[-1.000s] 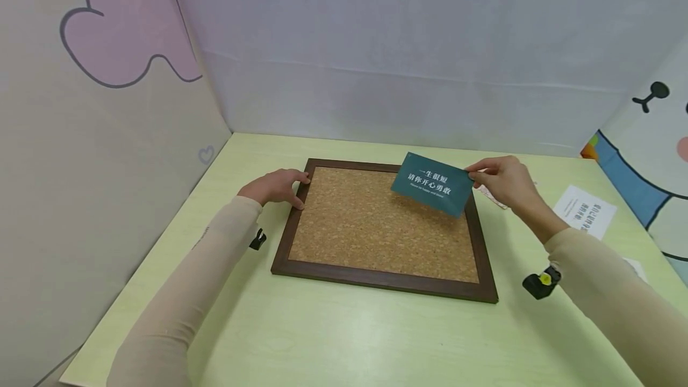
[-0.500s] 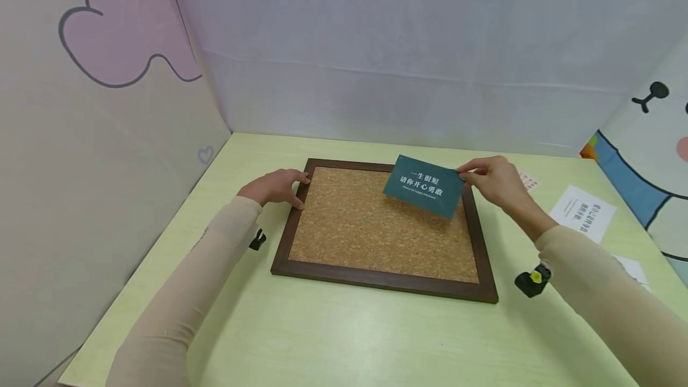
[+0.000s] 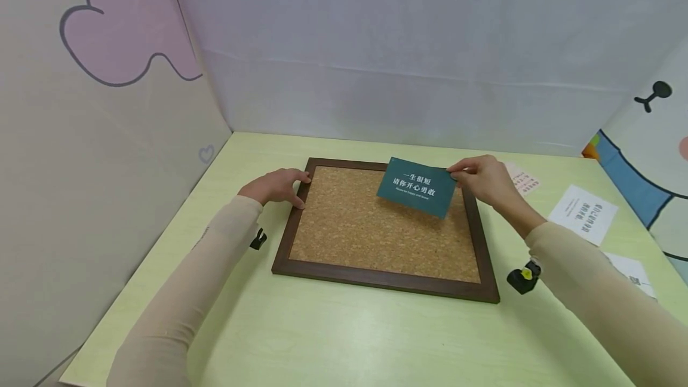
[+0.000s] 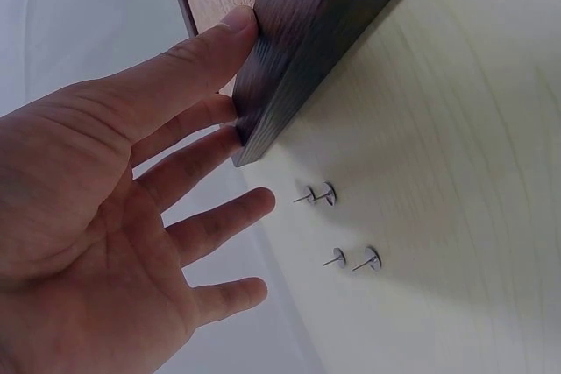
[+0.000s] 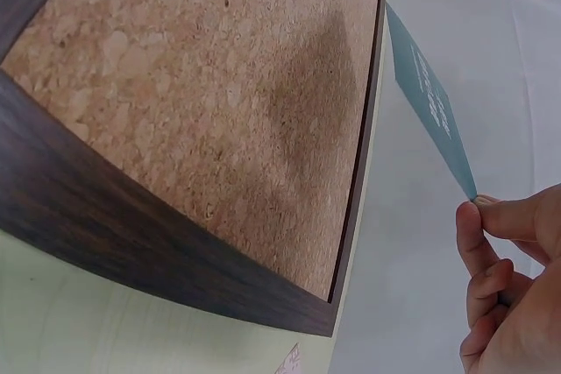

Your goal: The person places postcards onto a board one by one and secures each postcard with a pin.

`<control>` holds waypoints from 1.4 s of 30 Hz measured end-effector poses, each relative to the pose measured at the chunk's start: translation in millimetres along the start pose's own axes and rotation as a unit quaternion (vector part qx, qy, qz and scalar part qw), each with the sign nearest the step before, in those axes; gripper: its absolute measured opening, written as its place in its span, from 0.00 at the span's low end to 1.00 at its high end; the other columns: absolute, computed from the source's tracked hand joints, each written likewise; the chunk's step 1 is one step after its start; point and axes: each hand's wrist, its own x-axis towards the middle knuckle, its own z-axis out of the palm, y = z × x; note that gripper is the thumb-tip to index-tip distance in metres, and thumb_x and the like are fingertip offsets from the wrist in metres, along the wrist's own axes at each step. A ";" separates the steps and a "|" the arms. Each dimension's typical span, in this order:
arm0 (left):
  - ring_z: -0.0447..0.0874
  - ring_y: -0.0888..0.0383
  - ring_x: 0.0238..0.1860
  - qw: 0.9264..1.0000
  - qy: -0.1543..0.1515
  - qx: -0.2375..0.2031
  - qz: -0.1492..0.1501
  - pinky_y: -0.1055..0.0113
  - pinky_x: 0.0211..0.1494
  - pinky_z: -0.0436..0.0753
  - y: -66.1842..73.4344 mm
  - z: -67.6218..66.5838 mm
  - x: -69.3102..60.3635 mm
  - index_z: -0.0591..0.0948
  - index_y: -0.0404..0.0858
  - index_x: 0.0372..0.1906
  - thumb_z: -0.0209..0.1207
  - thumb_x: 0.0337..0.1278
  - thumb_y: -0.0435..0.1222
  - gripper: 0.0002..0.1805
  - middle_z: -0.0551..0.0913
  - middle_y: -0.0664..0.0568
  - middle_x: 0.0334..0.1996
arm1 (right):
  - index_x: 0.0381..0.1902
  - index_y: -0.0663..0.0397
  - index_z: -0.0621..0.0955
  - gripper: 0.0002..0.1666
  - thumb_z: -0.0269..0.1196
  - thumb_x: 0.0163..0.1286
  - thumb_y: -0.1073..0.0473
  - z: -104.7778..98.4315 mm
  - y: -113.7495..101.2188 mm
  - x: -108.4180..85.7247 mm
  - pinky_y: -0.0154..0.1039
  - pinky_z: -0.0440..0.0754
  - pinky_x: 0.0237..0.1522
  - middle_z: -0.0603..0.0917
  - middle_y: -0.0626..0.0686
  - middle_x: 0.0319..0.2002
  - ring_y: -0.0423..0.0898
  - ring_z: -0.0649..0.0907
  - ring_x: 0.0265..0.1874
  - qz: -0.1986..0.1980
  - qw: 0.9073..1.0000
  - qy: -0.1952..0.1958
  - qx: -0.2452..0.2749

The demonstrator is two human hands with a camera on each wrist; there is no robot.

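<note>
A corkboard in a dark brown wooden frame lies flat on the table. My left hand touches the frame's left side near the far corner. In the left wrist view its thumb rests on the frame, two fingers meet the edge, and the others stretch out beside it. My right hand pinches a dark green card with white lettering by its right end, between thumb and forefinger. The right wrist view shows that card held above the cork, apart from it and tilted, its shadow falling on the board.
Several metal thumbtacks lie on the table beside the frame's left side. Right of the board lie a pinkish card, a white card with dark lettering and another white card, partly behind the right sleeve. White cloth hangs behind.
My right hand has carried the green card leftward and slightly lower over the corkboard. The pinkish card has come into fuller view behind it. My left hand has stayed in place.
</note>
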 end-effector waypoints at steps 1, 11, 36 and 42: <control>0.53 0.43 0.76 1.000 0.000 0.000 0.001 0.44 0.69 0.66 0.4 -0.2 -0.1 0.66 0.40 0.72 0.68 0.56 0.39 0.39 0.55 0.49 0.77 | 0.53 0.58 0.84 0.17 0.56 0.75 0.57 0.3 -0.2 0.4 0.39 0.73 0.27 0.88 0.65 0.40 0.58 0.85 0.38 -0.001 1.000 0.000 -0.002; 0.52 0.43 0.76 1.000 0.000 0.002 0.002 0.43 0.69 0.66 2.5 -0.2 -0.4 0.66 0.41 0.72 0.69 0.56 0.40 0.39 0.55 0.49 0.77 | 0.52 0.58 0.84 0.16 0.57 0.74 0.57 3.7 -5.9 4.0 0.40 0.69 0.25 0.89 0.61 0.35 0.55 0.82 0.31 -0.018 1.000 -0.001 -0.014; 0.52 0.43 0.76 1.000 0.000 0.005 0.002 0.43 0.69 0.65 3.0 0.2 -3.3 0.66 0.40 0.72 0.69 0.56 0.39 0.40 0.55 0.49 0.77 | 0.51 0.56 0.85 0.14 0.57 0.74 0.59 16.5 -21.8 17.5 0.40 0.66 0.21 0.88 0.61 0.35 0.50 0.80 0.28 -0.021 1.000 -0.005 -0.007; 0.52 0.43 0.76 1.000 -0.003 0.003 -0.002 0.43 0.69 0.65 7.3 0.3 -4.8 0.66 0.40 0.72 0.69 0.56 0.39 0.40 0.54 0.49 0.78 | 0.51 0.56 0.85 0.14 0.57 0.74 0.59 18.7 -21.4 20.5 0.39 0.64 0.20 0.88 0.63 0.35 0.48 0.73 0.20 -0.029 0.999 -0.016 -0.005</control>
